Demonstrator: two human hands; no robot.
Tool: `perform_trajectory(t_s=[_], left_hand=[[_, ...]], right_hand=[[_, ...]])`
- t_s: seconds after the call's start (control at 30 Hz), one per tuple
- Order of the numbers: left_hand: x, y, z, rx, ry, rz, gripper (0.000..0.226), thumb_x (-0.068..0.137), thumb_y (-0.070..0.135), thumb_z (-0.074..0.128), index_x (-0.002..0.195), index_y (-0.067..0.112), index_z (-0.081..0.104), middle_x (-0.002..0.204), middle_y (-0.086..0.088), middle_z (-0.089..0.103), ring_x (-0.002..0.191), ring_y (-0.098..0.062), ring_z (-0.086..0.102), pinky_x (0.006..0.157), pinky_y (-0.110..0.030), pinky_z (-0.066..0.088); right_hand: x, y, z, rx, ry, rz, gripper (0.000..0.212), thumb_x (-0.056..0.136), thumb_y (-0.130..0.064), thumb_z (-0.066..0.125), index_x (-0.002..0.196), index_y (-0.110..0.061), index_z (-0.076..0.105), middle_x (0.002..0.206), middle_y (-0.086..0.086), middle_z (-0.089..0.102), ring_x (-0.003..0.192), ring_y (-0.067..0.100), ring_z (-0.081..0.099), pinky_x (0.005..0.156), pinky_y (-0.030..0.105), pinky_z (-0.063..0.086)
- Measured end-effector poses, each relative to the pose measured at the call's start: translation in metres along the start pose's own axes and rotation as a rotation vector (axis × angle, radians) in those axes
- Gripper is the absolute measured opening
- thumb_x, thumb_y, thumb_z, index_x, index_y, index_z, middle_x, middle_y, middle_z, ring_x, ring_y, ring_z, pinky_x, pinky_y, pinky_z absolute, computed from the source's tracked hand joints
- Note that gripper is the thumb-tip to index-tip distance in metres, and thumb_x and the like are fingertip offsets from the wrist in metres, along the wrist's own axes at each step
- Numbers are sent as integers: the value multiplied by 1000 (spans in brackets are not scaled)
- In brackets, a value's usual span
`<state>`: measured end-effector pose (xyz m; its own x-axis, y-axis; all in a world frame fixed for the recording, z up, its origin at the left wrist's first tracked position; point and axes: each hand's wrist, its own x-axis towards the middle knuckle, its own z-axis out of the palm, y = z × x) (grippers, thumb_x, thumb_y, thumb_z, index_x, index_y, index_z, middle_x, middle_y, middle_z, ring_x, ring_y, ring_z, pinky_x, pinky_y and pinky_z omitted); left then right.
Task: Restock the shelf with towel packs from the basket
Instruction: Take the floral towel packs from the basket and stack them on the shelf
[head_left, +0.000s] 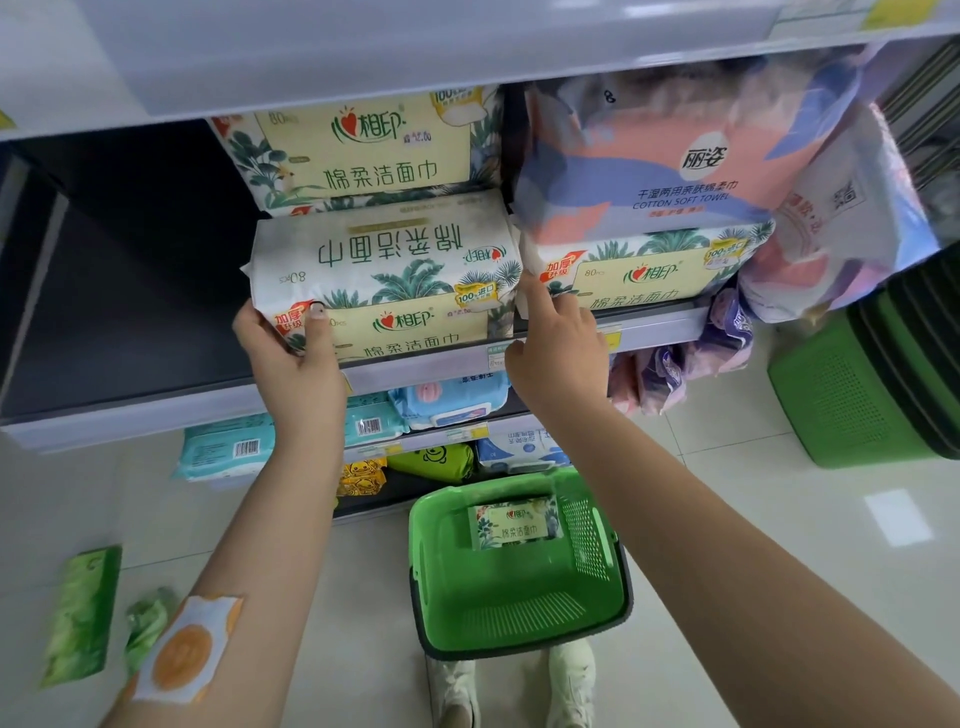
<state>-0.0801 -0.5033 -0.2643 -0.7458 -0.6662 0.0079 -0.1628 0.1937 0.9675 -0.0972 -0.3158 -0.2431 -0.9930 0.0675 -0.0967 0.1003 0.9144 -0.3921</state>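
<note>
1. Below my hands, I am seeing the green basket (519, 592) holding one towel pack (514, 522).
2. My left hand (291, 353) is gripping the front towel pack's (384, 275) left end on the shelf (182, 410).
3. My right hand (561, 353), fingers loose, is touching between two packs; four leaf-print packs are sitting shelved.

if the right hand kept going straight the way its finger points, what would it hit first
Probably the gap between the two front towel packs. The right hand has its forefinger at the right end of the pack the left hand holds, beside the neighbouring pack. Depth is unclear, so either pack's edge could come first.
</note>
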Motion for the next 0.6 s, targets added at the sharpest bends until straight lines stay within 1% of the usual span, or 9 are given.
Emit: perform_trajectory(t_s=[0.1,0.17,0.2,0.23,0.3,0.33,0.43,0.53,0.6], left_hand=[[-2,1,1,12,7,4,40,95,23,49,130,10,35,113,7,53,83,8,54,64,0,42],[-5,3,3,27,19,9,40,96,24,47,131,10,35,110,7,53,82,5,55,65,-2,43],[-6,3,4,30,27,7,40,96,24,45,132,12,34,111,7,54,85,2,56,68,-5,44],[-7,3,6,29,35,3,41,96,25,44,134,13,33,115,6,55,92,-4,57,75,-10,46],[-9,2,10,18,53,0,44,96,26,43,137,16,31,124,2,55,105,-13,58,89,-26,49],[-10,2,11,9,59,1,45,96,26,43,138,16,30,126,0,55,106,-14,58,91,-29,49],[-12,2,16,2,72,17,45,97,23,42,139,14,28,126,-2,54,103,-11,57,86,-20,48],[-13,3,19,-13,80,15,49,97,23,41,142,14,24,129,-2,52,109,-12,57,88,-21,49],[-14,4,19,-15,77,6,53,97,21,40,145,13,19,132,-1,50,112,-12,54,88,-14,47]], right_hand=[[-1,4,0,-7,5,23,66,84,-12,49,143,-27,23,121,7,47,114,29,43,90,40,36],[-1,7,0,3,-5,11,67,84,-12,50,143,-26,22,120,7,47,113,30,44,91,40,36],[-1,8,0,13,-8,1,67,84,-12,51,143,-26,22,118,8,47,111,30,44,90,40,37],[-1,9,0,32,-7,-12,68,84,-11,51,144,-25,22,116,9,48,108,30,45,88,39,38],[0,9,1,92,-5,-58,68,83,-9,52,144,-24,24,112,10,48,104,31,47,84,39,39],[0,8,1,127,-15,-86,67,83,-8,53,143,-22,26,113,11,49,104,31,47,83,39,40],[3,5,3,196,-61,-131,63,85,-9,53,142,-16,27,123,12,48,107,31,49,80,37,41],[6,5,3,216,-73,-139,60,85,-9,53,140,-14,28,125,13,49,107,32,50,73,34,40],[4,6,4,251,-80,-135,63,85,-7,51,142,-16,25,125,13,49,102,31,51,70,32,38]])
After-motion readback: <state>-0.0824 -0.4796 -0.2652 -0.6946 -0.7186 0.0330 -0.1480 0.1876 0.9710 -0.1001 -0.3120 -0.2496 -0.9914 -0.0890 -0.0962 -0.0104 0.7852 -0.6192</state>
